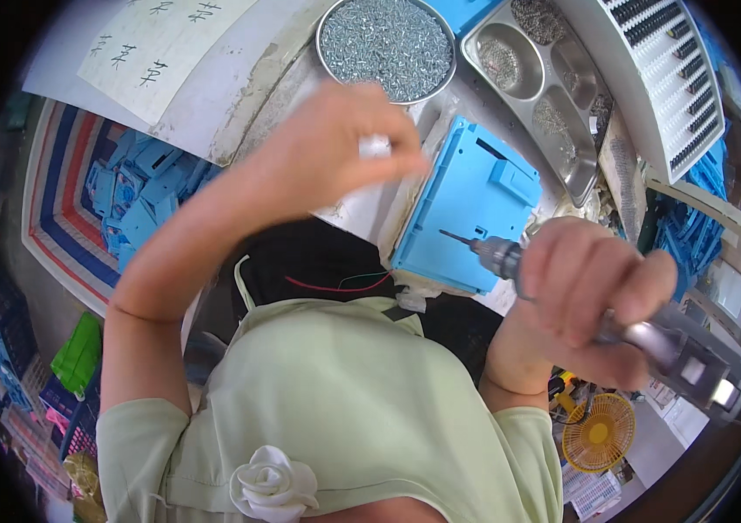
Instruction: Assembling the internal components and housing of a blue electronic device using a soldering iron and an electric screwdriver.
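Observation:
An electric screwdriver (503, 259) is gripped in my right hand (592, 283), its thin bit pointing left over a blue plastic panel (466, 209). The bit tip looks apart from the panel's surface, though I cannot be sure. Over the panel's left edge, my left hand (357, 135) is raised and blurred. Its thumb and forefinger curl toward each other in a pinch; anything held between them is too small or smeared to make out. Beyond that hand sits a round metal bowl (385, 48) full of small silvery screws.
A compartmented steel tray (553, 65) holds small metal parts. At the far right stands a white rack (649, 78) with rows of black pieces. A striped bag (70, 205) of blue plastic parts lies left. Handwritten paper (157, 52) covers the far left; a yellow fan (598, 431) stands lower right.

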A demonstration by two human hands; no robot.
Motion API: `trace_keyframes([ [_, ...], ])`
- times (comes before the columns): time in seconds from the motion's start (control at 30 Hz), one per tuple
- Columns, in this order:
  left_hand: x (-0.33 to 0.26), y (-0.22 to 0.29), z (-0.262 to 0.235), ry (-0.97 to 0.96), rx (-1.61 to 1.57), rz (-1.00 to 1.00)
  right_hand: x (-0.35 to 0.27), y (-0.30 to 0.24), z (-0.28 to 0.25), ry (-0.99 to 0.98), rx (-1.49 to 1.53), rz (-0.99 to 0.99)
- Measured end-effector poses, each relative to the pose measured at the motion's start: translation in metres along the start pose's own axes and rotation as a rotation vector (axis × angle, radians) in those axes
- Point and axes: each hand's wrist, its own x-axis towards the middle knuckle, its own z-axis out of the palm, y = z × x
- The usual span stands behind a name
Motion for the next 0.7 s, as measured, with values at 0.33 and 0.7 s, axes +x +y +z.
trace_keyframes([
  [0.33, -0.047, 0.026, 0.055, 0.096, 0.117, 0.193, -0.010, -0.008, 0.008, -0.059, 0.026, -0.024],
  [0.7, -0.055, 0.029, 0.034, 0.111, 0.204, 0.147, -0.034, 0.010, 0.016, -0.065, 0.118, 0.022],
])
